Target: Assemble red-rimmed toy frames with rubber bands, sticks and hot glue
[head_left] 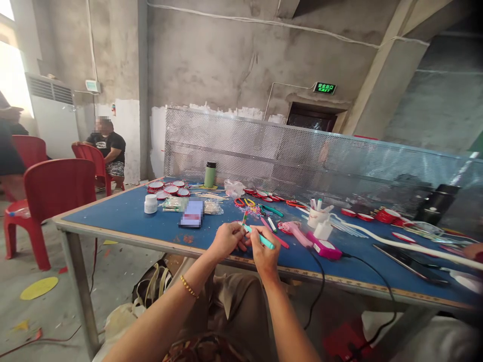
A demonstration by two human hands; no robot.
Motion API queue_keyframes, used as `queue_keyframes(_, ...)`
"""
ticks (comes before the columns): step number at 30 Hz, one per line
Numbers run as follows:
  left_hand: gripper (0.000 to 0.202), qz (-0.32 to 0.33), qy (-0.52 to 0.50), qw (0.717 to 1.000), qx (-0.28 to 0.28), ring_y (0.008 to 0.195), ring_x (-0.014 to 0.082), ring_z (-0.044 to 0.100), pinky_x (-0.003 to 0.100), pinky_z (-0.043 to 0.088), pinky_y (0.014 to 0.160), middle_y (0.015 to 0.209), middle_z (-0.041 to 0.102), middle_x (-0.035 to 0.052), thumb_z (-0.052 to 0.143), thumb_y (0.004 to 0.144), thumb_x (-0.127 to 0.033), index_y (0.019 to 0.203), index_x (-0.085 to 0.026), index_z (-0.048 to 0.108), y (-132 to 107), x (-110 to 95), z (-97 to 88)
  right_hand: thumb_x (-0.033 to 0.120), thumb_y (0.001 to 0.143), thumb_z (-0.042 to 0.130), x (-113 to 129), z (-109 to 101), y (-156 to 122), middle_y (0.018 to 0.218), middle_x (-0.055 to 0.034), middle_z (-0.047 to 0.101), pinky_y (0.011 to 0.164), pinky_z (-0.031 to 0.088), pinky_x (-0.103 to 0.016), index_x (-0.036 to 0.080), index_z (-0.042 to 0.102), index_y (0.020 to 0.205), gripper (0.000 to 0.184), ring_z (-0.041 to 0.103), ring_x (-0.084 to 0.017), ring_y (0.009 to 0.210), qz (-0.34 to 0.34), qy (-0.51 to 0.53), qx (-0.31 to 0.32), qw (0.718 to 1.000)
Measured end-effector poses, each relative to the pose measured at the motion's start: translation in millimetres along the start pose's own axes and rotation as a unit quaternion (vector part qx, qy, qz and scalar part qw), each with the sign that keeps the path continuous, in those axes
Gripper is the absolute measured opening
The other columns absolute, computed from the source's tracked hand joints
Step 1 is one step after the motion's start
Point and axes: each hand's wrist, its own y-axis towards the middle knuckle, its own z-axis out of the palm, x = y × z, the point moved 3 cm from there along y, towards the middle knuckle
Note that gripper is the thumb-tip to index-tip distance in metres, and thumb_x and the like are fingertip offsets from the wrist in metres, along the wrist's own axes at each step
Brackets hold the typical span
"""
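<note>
At the table's front edge my two hands are close together. My right hand [267, 251] is closed round a turquoise marker [267, 241], its tip end pointing left towards the other hand. Between the fingers of my left hand [227, 239] stands a thin stick [244, 218], upright, with red and green on it. The marker's tip is near this stick; whether they touch I cannot tell. Just beyond my hands lie a pink marker [286, 245], a white marker with a green end [271, 224] and a heap of small coloured pieces [253, 212].
On the blue table [124, 221] a phone [191, 214] and white jar [150, 204] are left; a pink glue gun [298, 234], magenta box [325, 247] and pen cup [317, 217] are right. A green bottle [210, 175] stands behind. Cables hang over the front edge. A person [107, 146] sits far left.
</note>
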Motion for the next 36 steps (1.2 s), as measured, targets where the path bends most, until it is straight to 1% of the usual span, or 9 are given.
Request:
queue_keyframes(3, 0.017, -0.005, -0.004, 1.000, 0.001, 0.052, 0.0130, 0.067, 0.015, 0.042, 0.043, 0.063, 0.068, 0.0029, 0.048, 0.083, -0.023, 0.069, -0.015, 0.053, 0.0, -0.1, 0.4, 0.032, 0.089, 0.055, 0.6, -0.6, -1.3, 0.066, -0.0002, 0.064, 0.053, 0.050, -0.024, 0.019, 0.065, 0.078, 0.020, 0.059, -0.014, 0.053, 0.004, 0.006, -0.011, 1.000)
queue_keyframes(9, 0.017, -0.001, -0.002, 1.000, -0.002, 0.052, 0.0123, 0.067, 0.015, 0.043, 0.043, 0.064, 0.068, 0.0024, 0.048, 0.083, -0.022, 0.068, -0.015, 0.054, -0.8, -1.3, 0.4, 0.033, 0.090, 0.056, -4.9, 0.8, -0.8, 0.067, -0.0008, 0.064, 0.054, 0.050, -0.024, 0.019, 0.064, 0.079, 0.019, 0.060, -0.015, 0.058, -0.007, -0.006, 0.005, 1.000)
queue_keyframes(14, 0.018, 0.001, -0.007, 1.000, 0.001, 0.052, 0.0124, 0.067, 0.015, 0.042, 0.042, 0.063, 0.067, 0.0021, 0.048, 0.084, -0.023, 0.068, -0.015, 0.053, -0.5, -1.0, 0.5, 0.034, 0.090, 0.055, -6.9, 0.5, -0.1, 0.068, -0.0015, 0.064, 0.055, 0.050, -0.025, 0.019, 0.064, 0.079, 0.020, 0.060, -0.016, 0.061, -0.010, -0.014, 0.006, 1.000)
queue_keyframes(22, 0.018, 0.005, 0.000, 1.000, 0.002, 0.052, 0.0127, 0.068, 0.015, 0.042, 0.043, 0.062, 0.067, 0.0016, 0.047, 0.083, -0.022, 0.067, -0.016, 0.052, -0.6, -0.5, -0.2, 0.034, 0.090, 0.055, -6.7, 1.3, 0.6, 0.067, -0.0013, 0.063, 0.055, 0.050, -0.025, 0.019, 0.064, 0.079, 0.020, 0.060, -0.016, 0.060, -0.005, -0.016, 0.008, 1.000)
queue_keyframes(28, 0.021, 0.003, 0.000, 1.000, 0.005, 0.051, 0.0121, 0.067, 0.014, 0.042, 0.043, 0.063, 0.067, 0.0021, 0.048, 0.085, -0.027, 0.068, -0.015, 0.054, 0.2, -0.5, -0.1, 0.034, 0.090, 0.055, -7.2, 0.8, -0.1, 0.066, -0.0010, 0.063, 0.054, 0.050, -0.025, 0.020, 0.063, 0.080, 0.019, 0.060, -0.016, 0.059, -0.002, -0.016, 0.011, 1.000)
queue_keyframes(32, 0.020, 0.000, -0.003, 1.000, 0.005, 0.051, 0.0121, 0.067, 0.014, 0.041, 0.042, 0.062, 0.066, 0.0019, 0.048, 0.084, -0.026, 0.068, -0.015, 0.053, -0.1, -0.5, 0.2, 0.034, 0.091, 0.055, -6.7, 0.6, -0.3, 0.067, -0.0009, 0.063, 0.055, 0.050, -0.025, 0.019, 0.064, 0.081, 0.020, 0.059, -0.015, 0.058, -0.006, -0.007, 0.006, 1.000)
queue_keyframes(36, 0.020, 0.003, 0.000, 1.000, 0.001, 0.052, 0.0124, 0.067, 0.014, 0.041, 0.042, 0.061, 0.065, 0.0013, 0.048, 0.083, -0.025, 0.067, -0.015, 0.053, -0.2, -0.2, 0.1, 0.033, 0.090, 0.055, -3.9, 1.1, -0.2, 0.067, -0.0009, 0.063, 0.055, 0.050, -0.025, 0.019, 0.063, 0.079, 0.020, 0.059, -0.015, 0.058, -0.020, -0.014, 0.017, 1.000)
